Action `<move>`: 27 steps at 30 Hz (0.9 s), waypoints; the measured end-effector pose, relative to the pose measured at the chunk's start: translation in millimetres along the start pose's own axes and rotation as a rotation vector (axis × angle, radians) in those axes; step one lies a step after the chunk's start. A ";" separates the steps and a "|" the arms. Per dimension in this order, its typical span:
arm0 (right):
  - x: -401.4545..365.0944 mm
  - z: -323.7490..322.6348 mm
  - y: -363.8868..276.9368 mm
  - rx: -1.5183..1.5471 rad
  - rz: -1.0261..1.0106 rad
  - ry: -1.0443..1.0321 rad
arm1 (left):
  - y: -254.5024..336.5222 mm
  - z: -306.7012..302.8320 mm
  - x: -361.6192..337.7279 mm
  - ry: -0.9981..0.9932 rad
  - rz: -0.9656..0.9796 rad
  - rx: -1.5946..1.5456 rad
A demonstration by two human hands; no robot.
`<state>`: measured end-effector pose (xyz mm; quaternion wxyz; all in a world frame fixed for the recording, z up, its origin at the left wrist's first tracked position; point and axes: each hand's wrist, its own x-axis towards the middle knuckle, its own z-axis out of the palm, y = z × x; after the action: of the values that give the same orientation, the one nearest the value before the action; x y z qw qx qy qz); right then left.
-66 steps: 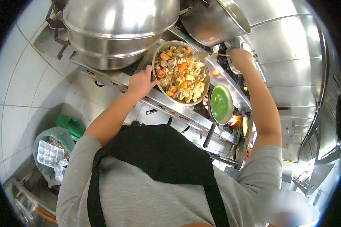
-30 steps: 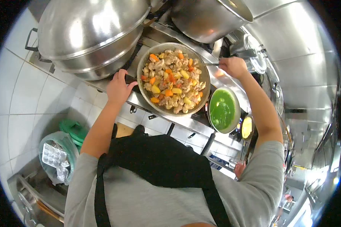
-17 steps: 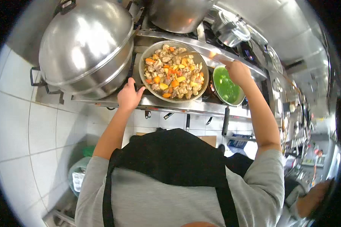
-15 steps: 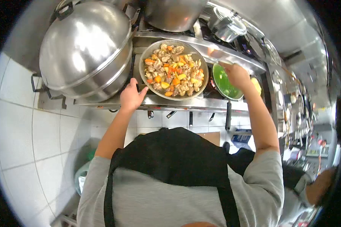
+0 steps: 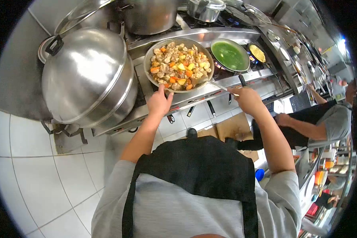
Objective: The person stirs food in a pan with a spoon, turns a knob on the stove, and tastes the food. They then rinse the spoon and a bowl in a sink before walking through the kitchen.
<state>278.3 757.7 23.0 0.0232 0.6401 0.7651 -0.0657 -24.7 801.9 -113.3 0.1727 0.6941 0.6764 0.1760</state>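
Note:
A wide metal pan on the stove holds meat chunks with orange and yellow vegetable pieces. My left hand grips its near rim, fingertips at the edge and thumb below. Closed around the handle of a long metal utensil is my right hand, just in front of the stove. The utensil slants into the right side of the pan, and its head is hard to make out among the food. Right of this pan sits another pan with green liquid, its dark handle pointing toward me.
A large domed steamer pot stands on the left. Behind are a tall pot and a lidded pot. A small pan with yellow food sits over flame on the right. Another person stands at the right.
My right hand has come from above the green pan to the stove's front edge. My left hand now holds the meat pan's rim. The view has shifted, and the meat pieces lie differently.

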 end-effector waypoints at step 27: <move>131.9 100.6 -73.6 0.080 0.227 -0.084 | -7.1 24.2 -0.6 0.112 0.203 -0.007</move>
<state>177.4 860.7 -87.2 0.0370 0.7196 0.6829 -0.1199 -19.4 801.5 -137.9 0.1185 0.7474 0.6105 0.2336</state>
